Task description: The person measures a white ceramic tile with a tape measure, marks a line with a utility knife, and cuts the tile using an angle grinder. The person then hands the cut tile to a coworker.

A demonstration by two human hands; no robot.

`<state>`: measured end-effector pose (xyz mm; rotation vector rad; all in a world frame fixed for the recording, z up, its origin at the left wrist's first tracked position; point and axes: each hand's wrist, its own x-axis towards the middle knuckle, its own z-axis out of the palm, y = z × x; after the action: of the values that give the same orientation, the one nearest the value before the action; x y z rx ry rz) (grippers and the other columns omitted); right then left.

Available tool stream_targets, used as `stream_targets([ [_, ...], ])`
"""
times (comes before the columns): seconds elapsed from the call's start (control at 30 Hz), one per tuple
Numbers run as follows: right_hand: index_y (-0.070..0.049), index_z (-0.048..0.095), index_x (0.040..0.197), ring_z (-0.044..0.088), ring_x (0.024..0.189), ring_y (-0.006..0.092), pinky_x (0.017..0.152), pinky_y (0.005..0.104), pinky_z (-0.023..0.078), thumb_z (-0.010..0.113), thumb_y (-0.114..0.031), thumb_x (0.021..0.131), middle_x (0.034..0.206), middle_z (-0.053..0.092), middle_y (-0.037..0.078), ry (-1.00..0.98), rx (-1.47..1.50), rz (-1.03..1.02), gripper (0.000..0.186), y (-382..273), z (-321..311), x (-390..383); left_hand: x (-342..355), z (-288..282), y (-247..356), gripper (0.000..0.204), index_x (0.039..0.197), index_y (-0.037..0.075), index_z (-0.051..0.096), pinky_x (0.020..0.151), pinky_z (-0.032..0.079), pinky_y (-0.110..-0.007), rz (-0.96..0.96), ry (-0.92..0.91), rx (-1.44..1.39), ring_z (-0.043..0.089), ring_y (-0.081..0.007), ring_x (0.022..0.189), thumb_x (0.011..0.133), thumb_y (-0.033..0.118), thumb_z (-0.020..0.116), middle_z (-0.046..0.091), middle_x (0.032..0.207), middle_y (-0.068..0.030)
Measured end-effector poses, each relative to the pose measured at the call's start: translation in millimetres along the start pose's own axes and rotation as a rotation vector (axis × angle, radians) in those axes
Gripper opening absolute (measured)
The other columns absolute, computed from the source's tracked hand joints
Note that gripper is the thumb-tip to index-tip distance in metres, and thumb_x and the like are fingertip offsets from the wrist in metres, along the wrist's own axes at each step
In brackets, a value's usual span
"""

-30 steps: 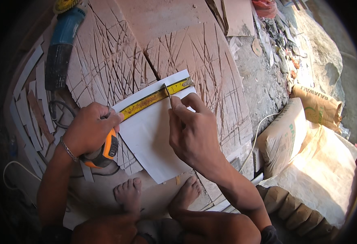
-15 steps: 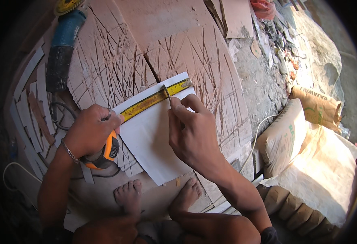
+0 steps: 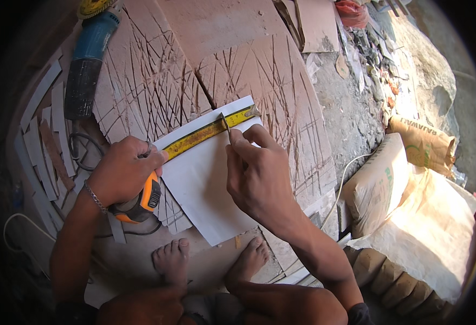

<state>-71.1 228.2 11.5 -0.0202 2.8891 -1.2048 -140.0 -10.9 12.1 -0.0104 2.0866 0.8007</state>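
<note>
An orange and black tape measure (image 3: 146, 200) is gripped in my left hand (image 3: 124, 176), whose fingers press its yellow strip (image 3: 192, 141) onto a white sheet (image 3: 205, 192). That strip runs across the upper part of the sheet to a metal end hook near the right corner. My right hand (image 3: 257, 179) is closed on a thin metal blade (image 3: 224, 122), its tip laid across the strip near the hook end. The sheet rests on a pinkish board (image 3: 249, 65) scored with many cut lines.
A teal angle grinder (image 3: 86, 54) with a dark cord lies upper left, above loose pale strips (image 3: 34, 151). My bare feet (image 3: 246, 260) are below the sheet. Rubble (image 3: 365, 59), a red plastic bag (image 3: 352, 13), paper sacks (image 3: 373, 184) and a thin white cable (image 3: 338, 195) are to the right.
</note>
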Motion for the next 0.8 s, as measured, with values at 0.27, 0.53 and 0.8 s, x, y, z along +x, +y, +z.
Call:
stream_targets([
  [0.27, 0.009, 0.072, 0.109, 0.065, 0.063, 0.0344, 0.058, 0.0408, 0.049, 0.067, 0.002, 0.092, 0.086, 0.064, 0.022, 0.001, -0.002, -0.014, 0.018, 1, 0, 0, 0, 0, 1, 0.038, 0.075, -0.001, 0.071, 0.061, 0.050, -0.029, -0.014, -0.008, -0.023, 0.058, -0.0093, 0.058, 0.100, 0.027, 0.065, 0.065, 0.066, -0.0046],
  [0.53, 0.009, 0.073, 0.108, 0.064, 0.062, 0.0345, 0.058, 0.0415, 0.049, 0.068, 0.002, 0.091, 0.086, 0.065, 0.022, -0.001, -0.007, -0.001, 0.018, 0, -1, 3, 0, 0, 1, 0.040, 0.076, 0.000, 0.073, 0.064, 0.051, -0.030, -0.017, -0.008, 0.024, 0.059, -0.0117, 0.060, 0.100, 0.031, 0.064, 0.066, 0.068, -0.0063],
  [0.8, 0.005, 0.072, 0.121, 0.063, 0.061, 0.0087, 0.055, 0.0253, 0.050, 0.073, -0.011, 0.100, 0.088, 0.064, 0.007, 0.315, 0.253, 0.187, 0.027, -1, -52, -19, -22, 13, -7, 0.041, 0.078, -0.002, 0.071, 0.070, 0.051, -0.031, 0.125, -0.017, -0.008, 0.058, -0.0126, 0.066, 0.101, 0.030, 0.060, 0.065, 0.071, -0.0065],
])
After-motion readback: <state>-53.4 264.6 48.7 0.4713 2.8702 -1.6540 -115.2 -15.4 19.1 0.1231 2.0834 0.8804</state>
